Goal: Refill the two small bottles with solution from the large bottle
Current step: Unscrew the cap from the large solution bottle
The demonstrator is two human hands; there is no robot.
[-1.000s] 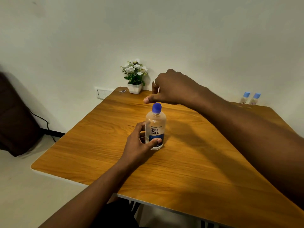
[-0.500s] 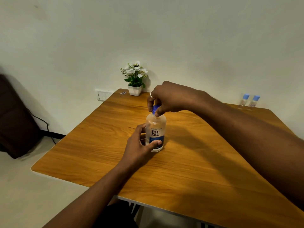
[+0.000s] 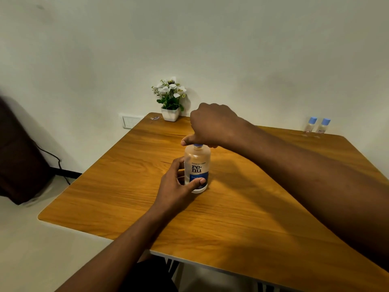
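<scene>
The large clear bottle (image 3: 197, 161) with a blue-and-white label stands upright mid-table. My left hand (image 3: 175, 184) wraps its lower body from the left. My right hand (image 3: 212, 125) sits over its top, fingers closed around the blue cap (image 3: 197, 145), of which only a sliver shows. Two small bottles with light blue caps, one (image 3: 310, 124) beside the other (image 3: 323, 126), stand upright together at the far right edge of the table, by the wall, well away from both hands.
The wooden table (image 3: 231, 218) has rounded corners. A white pot of white flowers (image 3: 171, 102) stands at its far edge by the wall. A wall socket (image 3: 130, 121) sits left of it. A dark bag (image 3: 19, 157) and cable lie on the floor at left.
My right hand came down from above the cap, closed on it, and has since rotated so the thumb points left. My left hand kept its hold on the bottle.
</scene>
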